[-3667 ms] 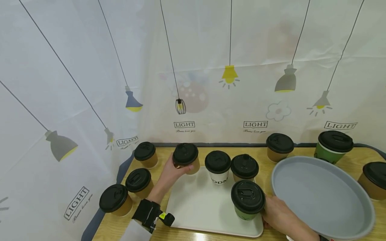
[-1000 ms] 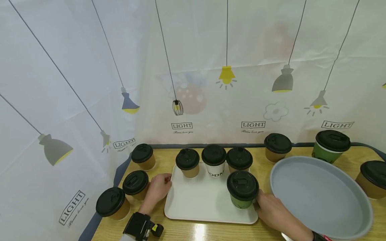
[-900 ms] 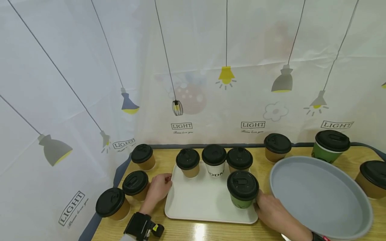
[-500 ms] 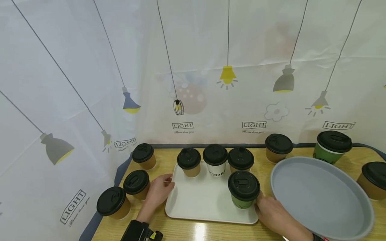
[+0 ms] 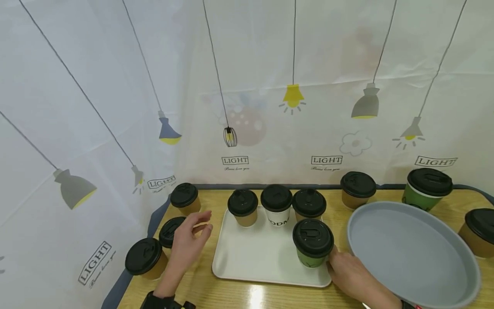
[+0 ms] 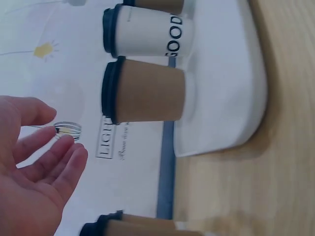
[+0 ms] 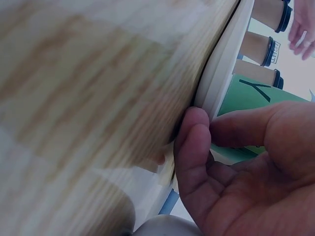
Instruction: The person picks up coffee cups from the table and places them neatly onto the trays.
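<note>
Head view: moderate, diffuse indoor light. White printed wall sheet bluish towards 9 o'clock, warmer towards 2. Small glare patch at 6 o'clock on the pale wood-grained bench. Faint, soft-edged shadows on the white rectangular tray. Wide-angle distortion: black-lidded brown paper cup at 3 o'clock leans outward. Left wrist: hazy; bare left hand at 8 o'clock soft-edged. Right wrist: pale reflections on bench at 12 and 7 o'clock, grain blurred; background at 1 o'clock washed out.
</note>
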`<state>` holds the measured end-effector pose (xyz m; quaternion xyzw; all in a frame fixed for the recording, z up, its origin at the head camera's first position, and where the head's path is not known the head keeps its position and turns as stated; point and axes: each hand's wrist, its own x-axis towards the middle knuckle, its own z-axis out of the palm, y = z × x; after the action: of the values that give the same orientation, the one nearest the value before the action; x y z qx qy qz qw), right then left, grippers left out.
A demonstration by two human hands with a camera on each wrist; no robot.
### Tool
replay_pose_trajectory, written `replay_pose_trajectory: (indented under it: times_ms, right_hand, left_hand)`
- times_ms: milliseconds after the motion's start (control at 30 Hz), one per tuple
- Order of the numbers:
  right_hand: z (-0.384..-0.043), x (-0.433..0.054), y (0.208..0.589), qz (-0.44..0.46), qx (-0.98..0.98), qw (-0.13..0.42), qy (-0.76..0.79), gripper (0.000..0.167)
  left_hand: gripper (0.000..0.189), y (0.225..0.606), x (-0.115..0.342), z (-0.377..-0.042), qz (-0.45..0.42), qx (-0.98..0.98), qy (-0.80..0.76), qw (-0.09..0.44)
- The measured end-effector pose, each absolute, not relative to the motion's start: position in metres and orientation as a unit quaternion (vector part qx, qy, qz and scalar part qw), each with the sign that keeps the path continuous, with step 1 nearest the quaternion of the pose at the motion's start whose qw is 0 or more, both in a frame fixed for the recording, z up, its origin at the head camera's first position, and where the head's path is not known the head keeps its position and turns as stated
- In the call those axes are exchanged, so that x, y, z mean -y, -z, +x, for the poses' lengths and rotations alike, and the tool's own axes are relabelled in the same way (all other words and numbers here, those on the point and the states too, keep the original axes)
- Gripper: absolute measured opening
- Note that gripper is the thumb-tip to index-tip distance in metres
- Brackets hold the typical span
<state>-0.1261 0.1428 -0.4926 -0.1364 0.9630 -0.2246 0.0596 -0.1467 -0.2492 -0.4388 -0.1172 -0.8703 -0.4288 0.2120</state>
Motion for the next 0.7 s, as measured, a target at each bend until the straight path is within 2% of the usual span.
replay_pose_trajectory:
  times_ms: [300,500,700]
  right_hand:
    - [-0.127,-0.143,0.493,-0.137,-0.96,0.059,0.235,0.009]
    - [-0.127,-0.142,0.493,-0.138,-0.961,0.054,0.232,0.01]
    - [-0.126,-0.143,0.495,-0.138,-0.963,0.049,0.227,0.011]
  left_hand:
    - [0.042,0.406,0.278,-0.141,-0.147,0.866,0.379,0.291]
    - [0.039,0.396,0.302,-0.129,-0.092,0.868,0.361,0.328]
    - [0.037,0.403,0.326,-0.116,-0.043,0.852,0.353,0.384]
